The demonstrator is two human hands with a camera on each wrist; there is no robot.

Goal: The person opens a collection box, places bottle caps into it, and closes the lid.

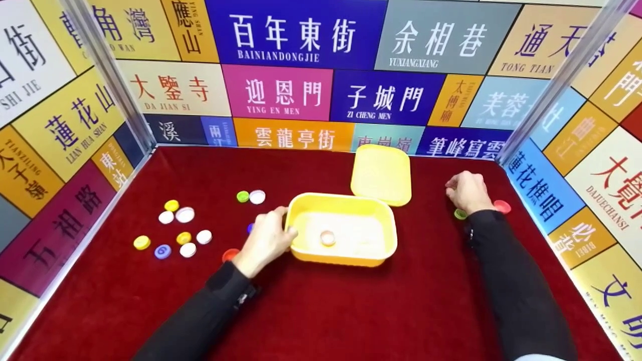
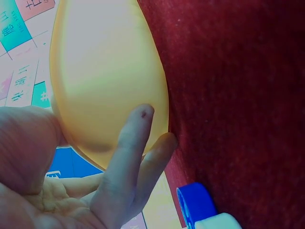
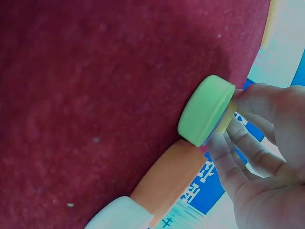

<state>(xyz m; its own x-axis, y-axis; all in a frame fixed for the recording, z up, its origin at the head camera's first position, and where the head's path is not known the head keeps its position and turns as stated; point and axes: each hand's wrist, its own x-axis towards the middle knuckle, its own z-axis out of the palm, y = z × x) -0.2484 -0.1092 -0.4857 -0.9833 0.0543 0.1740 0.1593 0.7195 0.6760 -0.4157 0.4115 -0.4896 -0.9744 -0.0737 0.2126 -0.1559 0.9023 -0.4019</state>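
My left hand (image 1: 266,235) grips the left end of a yellow plastic box (image 1: 341,259), thumb at the rim and fingers along the outer wall. A single pale bottle cap (image 1: 327,238) lies inside the box. Over at the right, my right hand (image 1: 467,191) reaches down to the red cloth among some bottle caps. In the right wrist view its thumb and fingertips pinch a small yellow cap (image 3: 227,118), partly hidden behind a green cap (image 3: 207,109). Beside that lie an orange-red cap (image 3: 167,176) and a white cap (image 3: 119,214).
The box's yellow lid (image 1: 381,175) lies behind it. Several yellow, white and blue caps (image 1: 163,251) are scattered at the left. A green cap (image 1: 243,196) and a whitish cap (image 1: 257,197) sit farther back. Near my left wrist are a red cap (image 1: 230,255) and a blue cap (image 2: 196,205).
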